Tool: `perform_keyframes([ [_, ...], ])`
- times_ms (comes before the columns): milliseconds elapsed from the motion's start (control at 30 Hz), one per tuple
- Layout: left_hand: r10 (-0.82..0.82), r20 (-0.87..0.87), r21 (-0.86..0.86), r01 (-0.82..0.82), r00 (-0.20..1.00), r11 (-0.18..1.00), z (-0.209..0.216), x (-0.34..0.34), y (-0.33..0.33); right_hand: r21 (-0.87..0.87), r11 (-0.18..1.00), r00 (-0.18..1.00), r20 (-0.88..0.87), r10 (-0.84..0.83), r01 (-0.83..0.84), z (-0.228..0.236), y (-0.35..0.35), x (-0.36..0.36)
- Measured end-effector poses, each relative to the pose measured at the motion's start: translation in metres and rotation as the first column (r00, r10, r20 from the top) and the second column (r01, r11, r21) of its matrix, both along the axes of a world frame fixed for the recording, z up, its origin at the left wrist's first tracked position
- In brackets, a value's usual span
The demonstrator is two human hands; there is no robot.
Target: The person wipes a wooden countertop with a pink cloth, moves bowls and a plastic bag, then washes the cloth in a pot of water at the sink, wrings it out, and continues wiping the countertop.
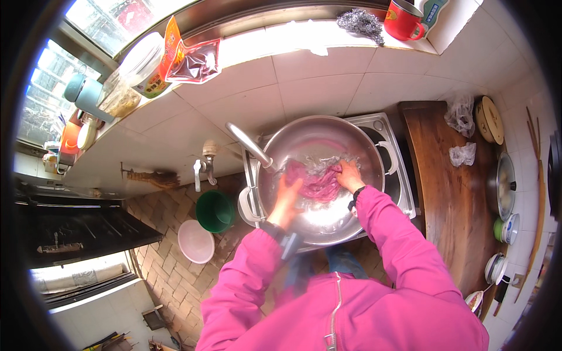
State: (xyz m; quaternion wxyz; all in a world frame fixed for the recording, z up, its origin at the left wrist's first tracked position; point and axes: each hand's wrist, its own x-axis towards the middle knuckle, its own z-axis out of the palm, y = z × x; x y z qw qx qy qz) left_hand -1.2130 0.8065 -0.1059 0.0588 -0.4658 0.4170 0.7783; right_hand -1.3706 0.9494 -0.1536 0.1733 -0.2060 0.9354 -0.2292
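Observation:
A large round metal pan (328, 229) with two pale side handles sits over the sink, with water in it. In the water lies a wet, bunched pink cloth (321, 182), rumpled between my hands. My left hand (285, 200) is closed on the cloth's left side, slightly smeared by motion. At the other end, my right hand (350, 176) grips the cloth with its fingers curled into the folds. The curved faucet (249, 143) reaches over the pan's left rim, close to my left hand. Water ripples and splashes around the cloth.
A steel sink (380, 126) holds the pan. On the right stands a wooden counter (439, 193) with plastic bags (462, 155) and dishes. A green bucket (214, 212) and a pale basin (196, 241) stand on the brick floor, below a wall tap (206, 167). A red mug (403, 22) sits on the ledge.

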Motion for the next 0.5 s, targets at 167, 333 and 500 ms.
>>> perform_keyframes([
  [167, -0.022, -0.182, 0.1, 0.04, 0.983, 0.994, 0.002, -0.008, 0.012, -0.454, 0.772, 0.525, 0.83, 0.186, 0.445, 0.021, -0.014, 0.032],
  [333, 0.195, -0.303, 0.346, -0.083, 0.933, 0.934, 0.007, -0.022, 0.012, -0.635, 0.648, 0.42, 0.77, 0.481, 0.42, 0.093, -0.015, 0.055],
  [500, 0.213, -0.339, 0.18, -0.159, 0.916, 0.971, 0.021, -0.014, 0.027, -0.625, 0.779, 0.874, 0.35, 0.336, -0.049, 0.116, -0.018, 0.076],
])
